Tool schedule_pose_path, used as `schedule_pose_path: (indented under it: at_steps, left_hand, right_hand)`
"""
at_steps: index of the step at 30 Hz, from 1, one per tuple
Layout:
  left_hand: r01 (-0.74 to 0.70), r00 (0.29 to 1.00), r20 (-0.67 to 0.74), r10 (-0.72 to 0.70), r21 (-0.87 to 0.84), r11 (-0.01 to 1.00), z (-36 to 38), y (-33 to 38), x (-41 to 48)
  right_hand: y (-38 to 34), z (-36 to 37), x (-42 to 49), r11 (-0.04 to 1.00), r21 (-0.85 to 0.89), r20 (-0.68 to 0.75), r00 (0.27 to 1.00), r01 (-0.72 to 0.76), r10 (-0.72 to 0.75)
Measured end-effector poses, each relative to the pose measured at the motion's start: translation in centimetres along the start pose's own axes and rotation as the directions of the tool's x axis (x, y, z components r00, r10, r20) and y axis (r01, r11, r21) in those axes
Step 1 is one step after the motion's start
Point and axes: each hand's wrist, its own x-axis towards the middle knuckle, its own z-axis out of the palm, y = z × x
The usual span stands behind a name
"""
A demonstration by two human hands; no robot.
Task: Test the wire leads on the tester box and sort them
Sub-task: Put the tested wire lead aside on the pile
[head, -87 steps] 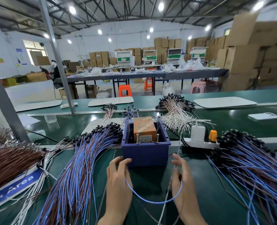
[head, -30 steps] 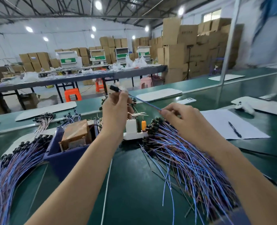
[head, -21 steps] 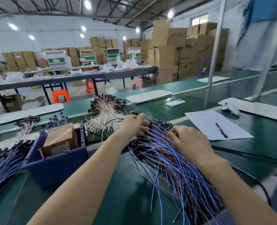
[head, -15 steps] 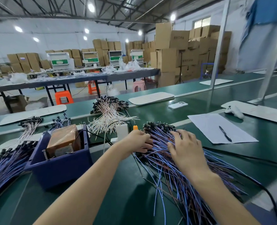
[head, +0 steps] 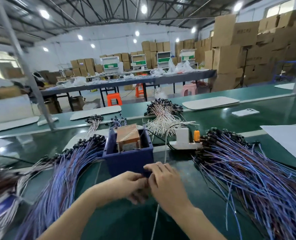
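One dark blue plastic tester box (head: 128, 159) is set on the green table (head: 183, 164), with one orange-brown block (head: 127, 135) inside it. Two heaps of blue wire leads are spread beside it, one at the left (head: 65, 170) and one at the right (head: 247, 174). One bundle of white leads (head: 162, 118) is laid behind. The left hand (head: 128, 186) and right hand (head: 166, 184) are brought together just before the box, fingers curled and tips meeting. Whether a lead is pinched cannot be told, as the hands are blurred.
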Motion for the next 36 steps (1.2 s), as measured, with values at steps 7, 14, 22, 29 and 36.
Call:
schedule_pose_path:
  at_steps: [7, 14, 22, 29, 36]
  left_hand:
    - [0.074, 0.899, -0.436, -0.021, 0.104, 0.992, -9.0, -6.8, -6.4]
    - [0.341, 0.461, -0.886, -0.041, 0.135, 0.93, -16.9, -12.2, -5.4]
    - [0.474, 0.428, -0.839, -0.336, -0.108, 0.874, -19.4, -14.8, -3.6]
    - [0.149, 0.388, -0.767, -0.51, -0.494, 0.857, -19.4, -14.7, -3.1]
    - [-0.099, 0.324, -0.722, -0.611, -0.668, 0.737, -19.5, -14.2, -3.9]
  right_hand:
    - [-1.5, 4.5, 0.7, 0.992, 0.123, 0.017, 1.0, -0.009, 0.007]
    - [-0.2, 5.3, 0.7, 0.984, 0.161, -0.006, 0.997, -0.075, 0.076]
    - [0.0, 5.8, 1.1, 0.976, 0.187, 0.014, 0.994, -0.111, 0.11]
    - [0.2, 6.1, 1.5, 0.969, 0.196, 0.017, 0.988, -0.151, 0.15]
    - [0.4, 6.3, 1.4, 0.961, 0.218, 0.009, 0.985, -0.168, 0.171]
